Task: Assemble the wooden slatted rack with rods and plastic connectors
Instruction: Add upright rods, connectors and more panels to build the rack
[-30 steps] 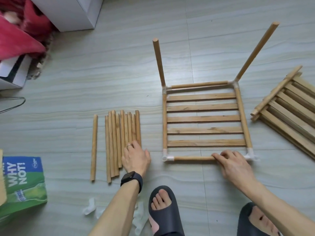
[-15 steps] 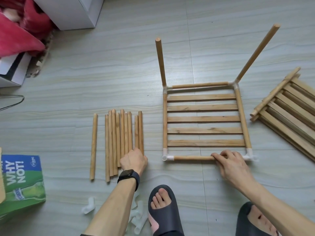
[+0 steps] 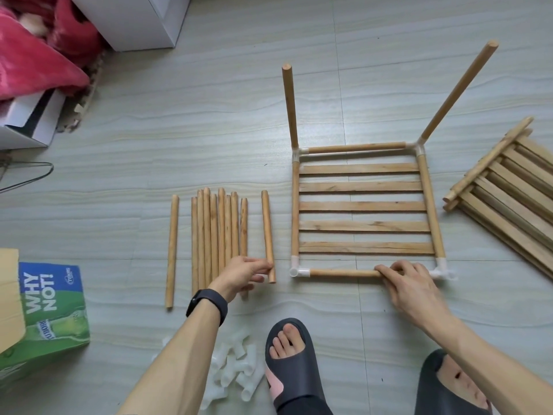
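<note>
A square slatted frame [image 3: 363,206] lies on the floor, its rods joined by white plastic connectors [image 3: 296,269]. Two upright rods [image 3: 289,106] rise from its far corners. My right hand [image 3: 410,283] grips the frame's near rod [image 3: 341,273]. My left hand [image 3: 244,272] pinches the near end of a single rod [image 3: 267,232], held apart to the right of the row of loose rods [image 3: 218,235]. One more rod [image 3: 172,250] lies alone further left. Several loose white connectors [image 3: 233,369] lie by my feet.
A stack of slatted panels [image 3: 514,199] lies at the right. A green and blue carton [image 3: 51,310] stands at the left. A white box [image 3: 134,19], red cloth [image 3: 36,55] and a wire hanger [image 3: 27,175] are at the far left. My sandalled feet [image 3: 290,363] are near.
My left hand closed on the rightmost rod of the row and drew it to the right, away from the others. My right hand stayed on the frame's near rod.
</note>
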A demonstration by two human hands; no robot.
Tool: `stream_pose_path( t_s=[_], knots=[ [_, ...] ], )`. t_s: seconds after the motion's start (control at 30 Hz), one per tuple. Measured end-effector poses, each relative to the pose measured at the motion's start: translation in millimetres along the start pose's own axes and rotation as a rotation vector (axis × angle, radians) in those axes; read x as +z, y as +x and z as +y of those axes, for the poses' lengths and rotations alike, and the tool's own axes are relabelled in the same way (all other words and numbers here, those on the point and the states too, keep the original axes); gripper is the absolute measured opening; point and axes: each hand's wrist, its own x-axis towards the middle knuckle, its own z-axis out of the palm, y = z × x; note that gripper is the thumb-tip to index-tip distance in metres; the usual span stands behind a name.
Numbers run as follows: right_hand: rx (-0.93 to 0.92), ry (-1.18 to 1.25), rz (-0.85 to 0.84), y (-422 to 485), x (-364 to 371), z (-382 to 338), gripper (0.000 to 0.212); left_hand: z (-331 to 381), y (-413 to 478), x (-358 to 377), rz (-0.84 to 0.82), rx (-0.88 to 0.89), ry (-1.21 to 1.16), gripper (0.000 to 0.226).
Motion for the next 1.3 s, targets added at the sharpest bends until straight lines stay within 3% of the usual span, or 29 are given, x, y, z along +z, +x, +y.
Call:
stream_pose_path(
  t_s=[0.1,0.23,0.33,0.47,0.53,0.6,0.67,0.73,0.8,0.83,0.97,1.17,1.3],
  knots=[
    [0.017,0.004,-0.012,-0.9,-2.1,-1.9,0.03,9.0,-3.7,-6.5,-0.139,0.0,-0.197,0.036],
    [0.051,-0.021,-0.137,0.9,-11.5,-5.2,0.036,21.6,-6.5,2.1,-0.21,0.059,-0.213,0.036],
    [0.054,0.009,-0.222,6.5,-30.5,-23.0,0.047,31.2,-6.9,15.8,-0.27,0.097,-0.114,0.041],
    [-0.116,0.16,-0.121,20.1,-66.7,-68.0,0.075,48.7,-13.3,35.3,-0.451,0.135,0.138,0.032],
    [-0.209,0.01,-0.146,28.6,-78.4,-86.1,0.07,57.1,-18.9,43.1,-0.526,0.15,0.265,0.025],
    [-0.276,-0.177,-0.113,37.4,-82.0,-94.4,0.049,64.1,-25.3,46.2,-0.574,0.166,0.265,0.021],
    [-0.262,-0.202,-0.049,43.1,-82.6,-92.9,0.038,65.8,-26.5,44.9,-0.524,0.198,0.087,0.023],
    [-0.164,-0.033,0.041,44.5,-89.3,-88.2,0.028,57.6,-20.4,41.1,-0.289,0.236,-0.131,0.021],
    [-0.044,0.261,0.138,42.2,-103.6,-86.8,0.017,39.6,-10.4,39.5,0.012,0.267,-0.094,0.018],
    [0.012,0.413,0.166,41.5,-109.4,-88.4,0.018,28.2,-6.9,40.9,0.085,0.258,-0.03,0.019],
    [0.178,0.922,0.008,37.7,-115.6,-107.8,0.029,-0.9,-0.1,51.5,-0.025,0.164,-0.067,0.019],
    [0.126,0.953,-0.099,32.3,-98.9,-128.9,0.019,-8.0,7.5,53.6,-0.025,0.127,-0.087,0.023],
    [0.028,0.867,-0.082,31.1,-87.7,-135.3,0.011,-9.3,13.8,50.5,-0.048,0.143,-0.07,0.023]
  ],
)
